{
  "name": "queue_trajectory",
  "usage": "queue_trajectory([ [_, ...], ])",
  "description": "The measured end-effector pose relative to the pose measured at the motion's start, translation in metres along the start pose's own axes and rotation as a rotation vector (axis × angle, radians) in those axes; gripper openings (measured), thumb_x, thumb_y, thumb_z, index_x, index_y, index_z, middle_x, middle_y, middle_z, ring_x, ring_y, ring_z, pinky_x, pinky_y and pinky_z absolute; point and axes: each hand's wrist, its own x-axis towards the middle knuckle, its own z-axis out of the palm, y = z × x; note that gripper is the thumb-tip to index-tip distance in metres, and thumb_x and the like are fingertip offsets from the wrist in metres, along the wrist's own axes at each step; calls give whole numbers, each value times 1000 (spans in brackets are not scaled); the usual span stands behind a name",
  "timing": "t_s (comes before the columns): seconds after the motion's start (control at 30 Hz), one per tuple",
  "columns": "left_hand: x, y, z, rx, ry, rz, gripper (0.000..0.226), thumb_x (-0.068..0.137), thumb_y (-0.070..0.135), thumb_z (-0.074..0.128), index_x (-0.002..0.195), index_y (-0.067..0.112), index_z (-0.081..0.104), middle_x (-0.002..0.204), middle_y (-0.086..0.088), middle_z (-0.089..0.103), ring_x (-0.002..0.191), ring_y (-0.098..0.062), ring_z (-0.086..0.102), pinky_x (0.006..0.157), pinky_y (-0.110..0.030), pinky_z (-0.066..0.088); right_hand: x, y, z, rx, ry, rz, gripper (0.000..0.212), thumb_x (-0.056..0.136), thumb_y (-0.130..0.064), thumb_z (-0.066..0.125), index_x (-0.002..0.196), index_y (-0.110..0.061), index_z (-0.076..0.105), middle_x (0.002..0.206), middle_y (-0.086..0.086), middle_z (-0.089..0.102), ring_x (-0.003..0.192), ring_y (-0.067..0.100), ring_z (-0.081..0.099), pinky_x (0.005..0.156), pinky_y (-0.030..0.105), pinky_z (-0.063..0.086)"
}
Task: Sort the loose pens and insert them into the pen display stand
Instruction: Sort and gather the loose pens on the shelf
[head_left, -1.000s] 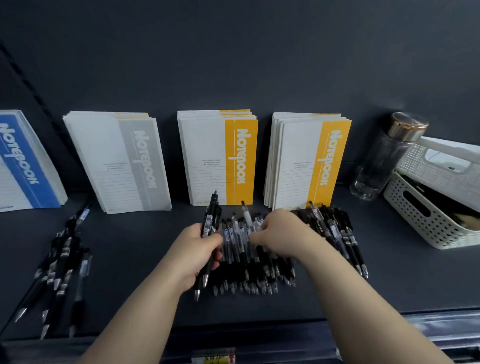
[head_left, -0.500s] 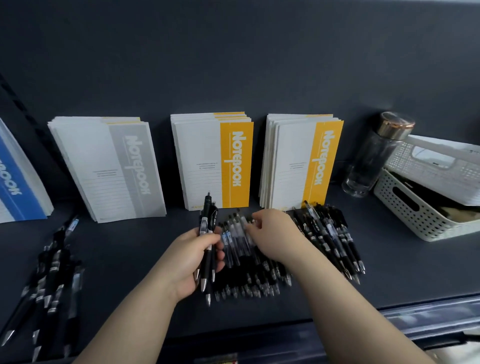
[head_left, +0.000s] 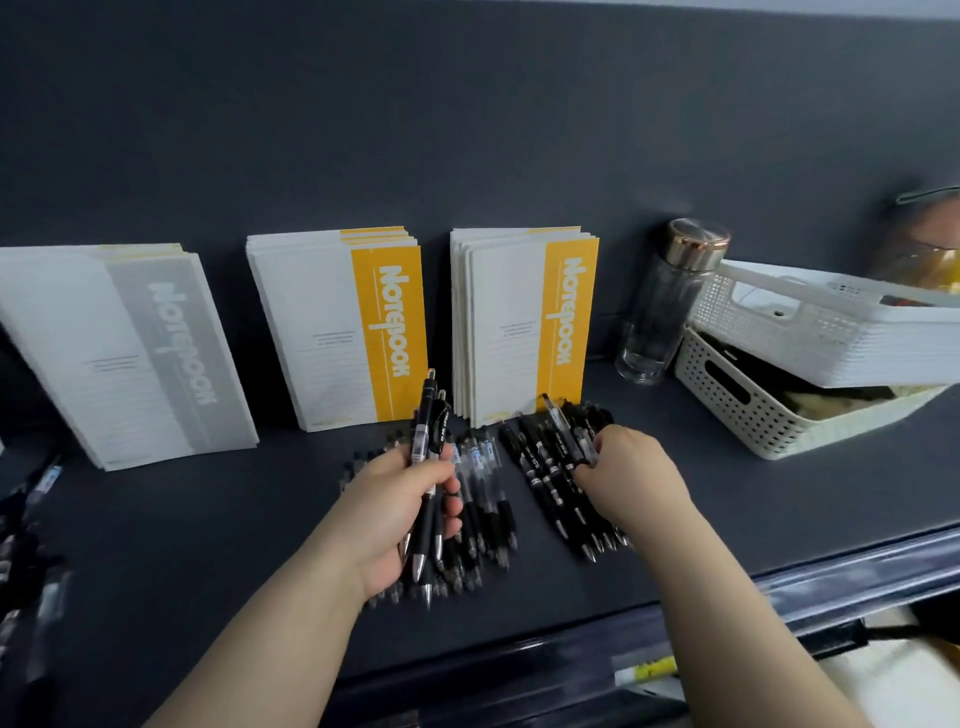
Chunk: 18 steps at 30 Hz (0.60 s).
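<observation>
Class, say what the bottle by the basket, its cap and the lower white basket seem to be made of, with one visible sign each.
Bottle: clear glass or hard plastic; see-through, with bright glints at the base. Cap: probably metal, coppery and glossy, with bright highlights. Lower basket: matte white moulded plastic, its side a regular grid of holes.

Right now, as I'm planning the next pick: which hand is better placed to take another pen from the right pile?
Probably right. The right hand has its fingers at the right pile, while the left hand grips a bundle of pens and looks full.

"Notebook" down three notebook covers (head_left: 387, 322)
</observation>
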Motion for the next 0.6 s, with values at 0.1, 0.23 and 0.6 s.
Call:
queue_trajectory([
  [0.1, 1, -1, 4, 3, 29, 7, 19, 92, 2, 52, 109, 2, 61, 68, -6, 55, 54, -16, 54, 49, -28, 50, 3, -5, 0, -25, -36, -8, 28, 82, -19, 56, 69, -16, 31, 78, 2, 44, 63, 19, 44, 44, 26, 25],
  [0.23, -2, -2, 2, -2, 65, 23, 18, 92, 2, 52, 107, 4, 62, 69, -6, 55, 54, -16, 54, 48, -27, 50, 6, -9, 0, -18, -78, -24, 25, 82, -15, 56, 73, -15, 33, 73, 0, 44, 60, 16, 44, 44, 25, 28],
  [0.6, -8, 0, -35, -12, 269, 78, 13, 91, 0, 51, 94, 7, 61, 72, -8, 56, 61, -18, 54, 54, -31, 46, -33, -87, -2, 212, -470, -375, 20, 82, -25, 60, 82, -8, 49, 76, 13, 52, 61, 19, 42, 54, 28, 32],
])
